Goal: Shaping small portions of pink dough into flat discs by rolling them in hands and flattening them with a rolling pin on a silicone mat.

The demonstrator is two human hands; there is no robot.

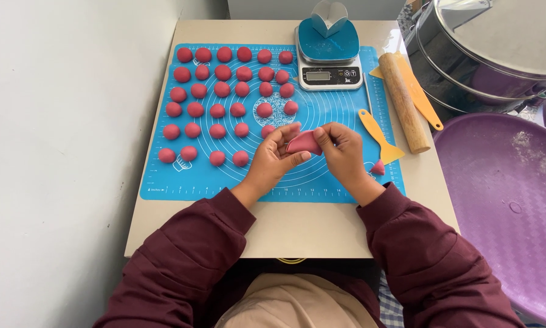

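My left hand (274, 157) and my right hand (344, 153) meet over the blue baking mat (194, 179), both pinching one flattened, folded piece of pink dough (304, 143). Fingers of each hand close on its edges, the left from below and the right from the side. Several round pink dough balls (223, 91) lie in rows on the mat's left and far half. A small pink dough lump (378, 168) sits on the mat just right of my right wrist.
A digital kitchen scale (329, 67) with a metal scoop stands at the mat's far edge. A wooden rolling pin (403, 102) and yellow scrapers (379, 137) lie to the right. A steel steamer (491, 54) and purple tray (510, 206) stand beyond the table's right edge.
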